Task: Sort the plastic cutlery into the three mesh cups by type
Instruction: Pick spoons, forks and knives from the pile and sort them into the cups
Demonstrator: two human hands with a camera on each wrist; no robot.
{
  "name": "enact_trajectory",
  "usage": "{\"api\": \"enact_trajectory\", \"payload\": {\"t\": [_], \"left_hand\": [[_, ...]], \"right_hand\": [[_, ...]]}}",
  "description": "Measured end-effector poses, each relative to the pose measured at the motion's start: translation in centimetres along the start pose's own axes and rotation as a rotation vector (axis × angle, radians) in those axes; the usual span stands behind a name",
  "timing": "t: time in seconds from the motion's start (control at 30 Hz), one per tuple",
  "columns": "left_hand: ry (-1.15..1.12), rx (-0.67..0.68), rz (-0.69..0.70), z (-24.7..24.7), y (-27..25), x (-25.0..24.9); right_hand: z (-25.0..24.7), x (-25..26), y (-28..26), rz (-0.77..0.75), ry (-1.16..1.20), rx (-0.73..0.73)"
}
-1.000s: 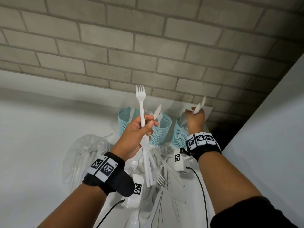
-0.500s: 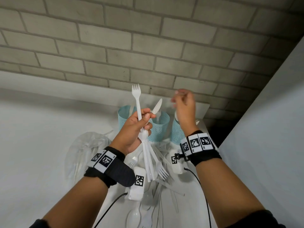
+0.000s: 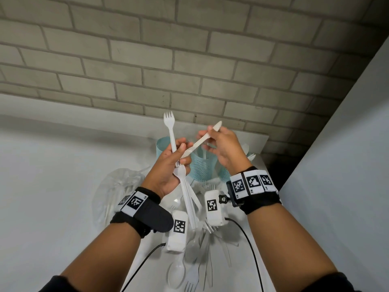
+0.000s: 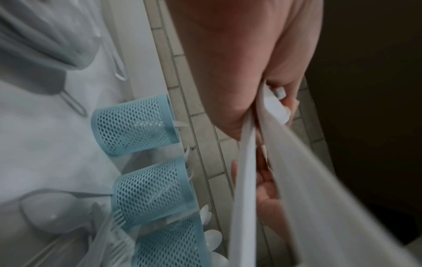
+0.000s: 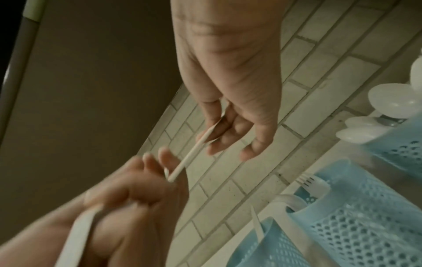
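My left hand [image 3: 179,158] grips a bundle of white plastic cutlery [image 3: 189,199] in front of the cups. One fork [image 3: 169,129] stands upright out of the bundle. A white knife [image 3: 199,142] slants from that hand up to the right, and my right hand [image 3: 212,132] pinches it near its blade end. In the right wrist view the knife [image 5: 194,150] spans the gap between the right hand [image 5: 219,126] and the left hand [image 5: 141,189]. Three blue mesh cups [image 3: 202,167] stand in a row by the brick wall, partly hidden by my hands. One cup [image 5: 402,144] holds spoons [image 5: 388,103].
A loose pile of white forks, spoons and knives [image 3: 197,256] lies on the white table below my wrists. A clear plastic bag [image 3: 117,186] sits to the left. The brick wall [image 3: 189,60] is just behind the cups and a white panel [image 3: 336,175] closes the right side.
My right hand has left the right-hand cup, come across to the left hand, and now pinches the knife sticking out of the bundle. The left hand has risen slightly.
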State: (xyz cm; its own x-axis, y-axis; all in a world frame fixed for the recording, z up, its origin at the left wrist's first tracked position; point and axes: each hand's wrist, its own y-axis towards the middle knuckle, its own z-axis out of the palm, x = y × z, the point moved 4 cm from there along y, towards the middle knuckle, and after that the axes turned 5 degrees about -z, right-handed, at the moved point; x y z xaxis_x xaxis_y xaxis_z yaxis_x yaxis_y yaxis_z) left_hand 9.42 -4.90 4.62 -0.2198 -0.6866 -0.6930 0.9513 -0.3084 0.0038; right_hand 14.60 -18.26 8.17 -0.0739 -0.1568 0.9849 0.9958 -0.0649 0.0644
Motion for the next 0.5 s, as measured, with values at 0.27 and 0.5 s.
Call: {"api": "enact_trajectory", "payload": {"t": [0.27,0.5], "left_hand": [[0.057,-0.135,0.056,-2.1,-0.1,-0.6],[0.13,-0.185,0.099,-3.3,-0.4,-1.4]], "right_hand": [[-2.2,0.5,1.7,-0.159,0.247,-0.328],[2.7,-1.6,3.8,-0.32,0.121,-0.243]]}}
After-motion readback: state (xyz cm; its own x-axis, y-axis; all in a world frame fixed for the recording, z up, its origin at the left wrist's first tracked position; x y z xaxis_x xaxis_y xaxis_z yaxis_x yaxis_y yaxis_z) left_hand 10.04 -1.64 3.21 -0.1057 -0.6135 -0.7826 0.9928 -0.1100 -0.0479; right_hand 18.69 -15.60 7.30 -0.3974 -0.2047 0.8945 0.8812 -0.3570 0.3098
